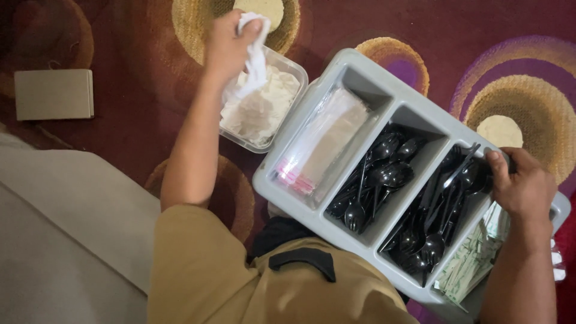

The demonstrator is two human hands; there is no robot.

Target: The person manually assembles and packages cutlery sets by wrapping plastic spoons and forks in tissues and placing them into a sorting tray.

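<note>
Left hand (228, 45) pinches a napkin (255, 60) over the tub (264, 105) at eleven o'clock; right hand (522, 186) clamps the tray (354, 72) rim, steadying it.

There was 1 grey tray (360, 67) with 4 compartments. 2 compartments held black plastic cutlery (384, 177), too many and too overlapped to count. 1 held clear plastic bags (327, 141), and 1 held paper packets (474, 258). There was 1 clear box (288, 75) of white napkins (261, 108), 1 flat beige box (54, 94), and 2 hands were visible.
</note>
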